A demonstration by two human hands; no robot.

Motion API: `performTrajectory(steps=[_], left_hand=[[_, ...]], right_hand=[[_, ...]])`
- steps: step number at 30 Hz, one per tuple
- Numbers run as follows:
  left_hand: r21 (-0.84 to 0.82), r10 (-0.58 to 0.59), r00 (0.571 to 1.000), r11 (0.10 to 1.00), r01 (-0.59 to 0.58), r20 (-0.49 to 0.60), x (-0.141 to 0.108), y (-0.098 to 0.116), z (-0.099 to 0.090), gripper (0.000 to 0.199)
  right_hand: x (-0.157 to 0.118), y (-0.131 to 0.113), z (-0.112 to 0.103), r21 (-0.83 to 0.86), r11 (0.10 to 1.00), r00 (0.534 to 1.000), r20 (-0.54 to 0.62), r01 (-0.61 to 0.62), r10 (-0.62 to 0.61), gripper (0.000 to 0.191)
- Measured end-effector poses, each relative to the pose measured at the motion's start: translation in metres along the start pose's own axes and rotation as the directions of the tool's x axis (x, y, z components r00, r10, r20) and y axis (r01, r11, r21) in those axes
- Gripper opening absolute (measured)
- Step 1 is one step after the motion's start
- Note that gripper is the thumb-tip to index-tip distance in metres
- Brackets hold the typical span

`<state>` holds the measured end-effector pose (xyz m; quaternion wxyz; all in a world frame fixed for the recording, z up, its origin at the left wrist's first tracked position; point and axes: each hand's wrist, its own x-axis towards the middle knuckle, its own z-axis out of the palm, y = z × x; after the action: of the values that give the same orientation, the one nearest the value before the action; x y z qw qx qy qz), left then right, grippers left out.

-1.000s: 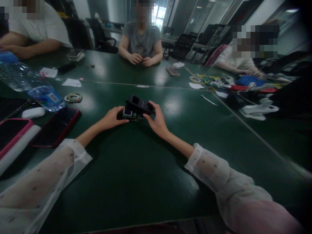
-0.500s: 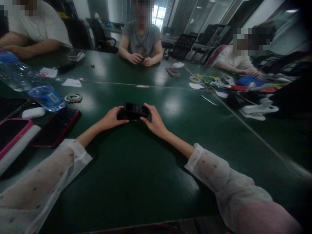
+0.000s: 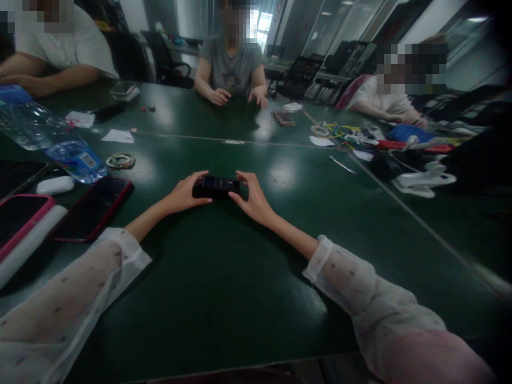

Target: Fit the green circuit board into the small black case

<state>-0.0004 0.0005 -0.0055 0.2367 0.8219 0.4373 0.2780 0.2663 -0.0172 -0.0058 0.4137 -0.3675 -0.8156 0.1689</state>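
Note:
A small black device (image 3: 218,186) with a dark screen and a row of small marks lies on the green table (image 3: 224,277), in the middle of the head view. My left hand (image 3: 186,193) grips its left end, fingers behind and thumb along the near edge. At its right end, my right hand (image 3: 256,200) holds it between thumb and fingers. The device looks flat, with its screen side facing up.
Phones (image 3: 94,209), a white case (image 3: 55,185), a bracelet (image 3: 120,161) and a water bottle (image 3: 76,157) are on the left. A wrench (image 3: 342,165) and cables (image 3: 336,129) lie to the right. Three people sit around the table.
The black device has tipped down from a raised tilt to lie flatter between my hands. Across the table, a person's hands have moved apart.

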Motion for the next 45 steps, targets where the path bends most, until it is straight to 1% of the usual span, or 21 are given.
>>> performTrajectory(steps=[7,13,21,27,32,35,38,41,45], left_hand=[[0.018,-0.012,1.000,1.000,0.011,0.011,0.000,-0.002,0.000,0.083],[0.036,-0.013,1.000,0.999,0.012,0.012,0.000,0.001,-0.001,0.080],[0.063,-0.020,1.000,0.998,0.019,0.022,0.000,0.001,-0.001,0.077],[0.070,-0.026,0.999,0.997,0.023,0.040,0.000,0.004,-0.003,0.078],[0.075,-0.084,0.996,0.994,0.082,0.020,0.001,0.003,-0.002,0.081],[0.067,-0.087,0.996,0.994,0.086,0.012,0.001,0.001,-0.001,0.077],[0.045,-0.085,0.996,0.995,0.084,0.009,0.001,0.000,0.000,0.073],[0.022,-0.085,0.996,0.996,0.085,0.001,0.001,-0.003,0.001,0.073],[-0.006,-0.053,0.999,0.999,0.053,0.002,0.001,-0.008,0.003,0.070]], right_hand=[[0.000,0.000,-0.001,-0.003,1.000,0.999,0.021,-0.028,0.028,0.059],[0.000,0.001,0.000,0.001,1.000,1.000,0.026,-0.018,0.018,0.060],[0.001,0.009,0.004,-0.009,0.999,0.994,0.101,-0.049,0.049,0.067],[0.003,0.008,0.002,0.039,0.993,0.987,0.121,-0.110,0.105,0.053],[0.003,0.009,0.002,0.100,0.984,0.985,0.097,-0.149,0.139,0.051],[0.002,0.011,0.002,0.108,0.981,0.984,0.096,-0.159,0.149,0.051],[0.002,0.012,0.003,0.114,0.983,0.988,0.077,-0.142,0.134,0.051],[0.002,0.012,0.003,0.137,0.984,0.994,0.027,-0.110,0.107,0.052],[0.002,0.009,0.003,0.166,0.984,0.995,-0.064,-0.067,0.078,0.052]])
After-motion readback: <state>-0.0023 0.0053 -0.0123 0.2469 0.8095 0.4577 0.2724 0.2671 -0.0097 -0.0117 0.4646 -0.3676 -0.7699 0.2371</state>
